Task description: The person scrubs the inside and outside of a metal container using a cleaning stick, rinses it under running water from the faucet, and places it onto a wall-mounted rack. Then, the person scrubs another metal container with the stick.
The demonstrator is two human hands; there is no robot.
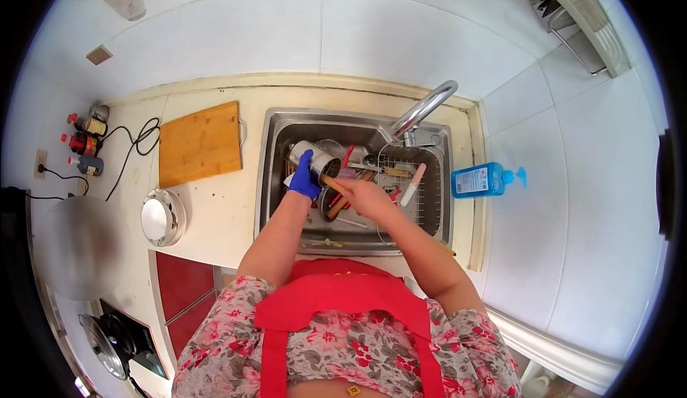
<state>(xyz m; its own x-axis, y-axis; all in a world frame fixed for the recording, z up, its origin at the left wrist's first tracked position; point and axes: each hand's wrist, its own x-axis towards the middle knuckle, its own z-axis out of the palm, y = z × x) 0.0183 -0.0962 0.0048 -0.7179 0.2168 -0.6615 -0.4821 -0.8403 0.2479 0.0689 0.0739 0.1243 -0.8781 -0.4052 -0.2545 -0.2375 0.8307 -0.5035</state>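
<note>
Over the sink my left hand (305, 176), in a blue glove, is closed around a silvery metal canister (309, 155). The canister lies tilted on its side with its dark mouth towards the lower right. My bare right hand (365, 199) is closed on a wooden stick (332, 182), whose far end is at the canister's mouth; whether it goes inside is hard to see. Beneath both hands, utensils with wooden and red handles lie in the sink (286, 237), partly hidden. A white-handled utensil (413, 185) rests on the wire rack (427, 215) to the right.
A chrome faucet (429, 106) arches over the sink's back right. The blue soap bottle (478, 180) stands on the right ledge. To the left are a wooden cutting board (200, 145), a white lidded bowl (162, 217), a black cord (132, 146) and sauce bottles (82, 143).
</note>
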